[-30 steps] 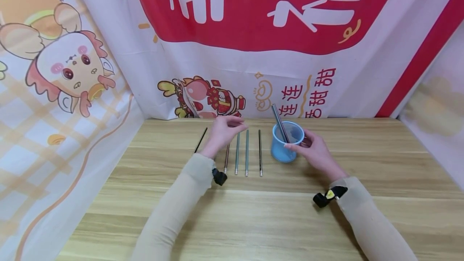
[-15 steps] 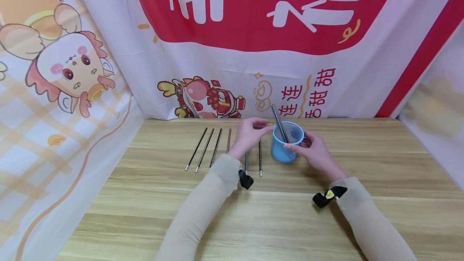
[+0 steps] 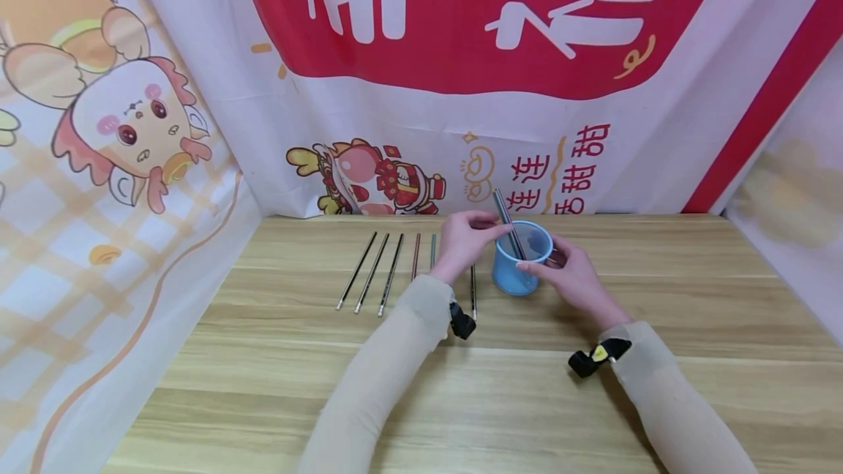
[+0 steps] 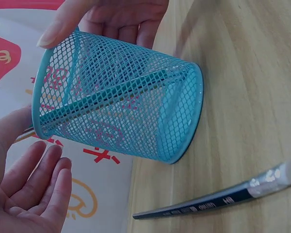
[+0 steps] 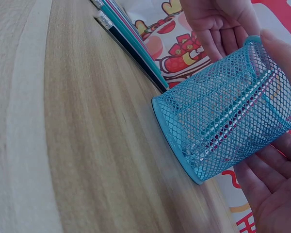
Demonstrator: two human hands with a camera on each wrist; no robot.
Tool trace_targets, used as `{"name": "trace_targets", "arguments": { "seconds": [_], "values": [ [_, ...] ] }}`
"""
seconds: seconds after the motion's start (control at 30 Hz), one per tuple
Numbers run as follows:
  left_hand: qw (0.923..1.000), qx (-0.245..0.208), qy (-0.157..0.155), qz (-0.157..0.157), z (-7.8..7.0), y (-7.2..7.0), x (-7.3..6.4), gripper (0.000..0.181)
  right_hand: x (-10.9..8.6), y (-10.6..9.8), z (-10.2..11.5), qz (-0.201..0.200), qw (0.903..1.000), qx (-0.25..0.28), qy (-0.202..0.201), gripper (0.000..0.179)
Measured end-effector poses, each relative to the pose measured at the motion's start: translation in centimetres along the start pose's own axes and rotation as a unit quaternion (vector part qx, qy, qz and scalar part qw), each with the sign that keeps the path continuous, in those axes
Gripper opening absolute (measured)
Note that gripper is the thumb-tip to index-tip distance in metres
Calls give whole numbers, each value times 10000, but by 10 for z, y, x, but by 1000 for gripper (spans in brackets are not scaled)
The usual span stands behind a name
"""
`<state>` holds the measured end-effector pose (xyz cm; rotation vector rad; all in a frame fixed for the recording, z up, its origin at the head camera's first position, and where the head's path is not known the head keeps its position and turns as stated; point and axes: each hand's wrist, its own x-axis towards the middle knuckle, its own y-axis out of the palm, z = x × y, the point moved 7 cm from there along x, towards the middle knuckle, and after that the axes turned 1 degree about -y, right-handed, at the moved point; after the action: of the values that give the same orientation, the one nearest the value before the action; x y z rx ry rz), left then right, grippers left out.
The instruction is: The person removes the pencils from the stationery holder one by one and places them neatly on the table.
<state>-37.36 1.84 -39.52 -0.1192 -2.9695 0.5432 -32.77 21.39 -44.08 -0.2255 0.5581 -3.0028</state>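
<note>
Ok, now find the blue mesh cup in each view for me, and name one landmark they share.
Head: the cup is right of centre, a little below mid-height.
Left wrist: the cup spans upper left to middle, rim at left.
Right wrist: the cup fills the right half, rim toward upper right.
Shared landmark: the black pencil lying nearest the cup, partly hidden in the head view.

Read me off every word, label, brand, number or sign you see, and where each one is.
"连连": red, on the backdrop.
"甜甜": red, same backdrop; character beneath cut off.
Large white characters: cut off by the frame, unreadable.
Black pencil: print too small and blurred.
Mesh cup: none visible.
</note>
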Motion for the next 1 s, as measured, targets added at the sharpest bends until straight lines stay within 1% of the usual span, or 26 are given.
{"name": "trace_targets", "arguments": {
  "seconds": [0.3, 0.53, 0.8, 1.0],
  "values": [
    [10000, -28, 64, 6, -7, 2, 2, 26, 0, 0, 0, 10, 10000, -1, 17, 84],
    [9999, 65, 122, -61, -7, -1, 1, 19, 0, 0, 0, -5, 10000, 19, -52, 82],
    [9997, 229, 93, -35, -4, -2, 2, 21, 0, 0, 1, -7, 10000, 44, -86, 81],
    [9997, 228, 90, 31, -4, 0, 3, 23, 0, 0, 1, -3, 10000, 5, -67, 82]
  ]
}}
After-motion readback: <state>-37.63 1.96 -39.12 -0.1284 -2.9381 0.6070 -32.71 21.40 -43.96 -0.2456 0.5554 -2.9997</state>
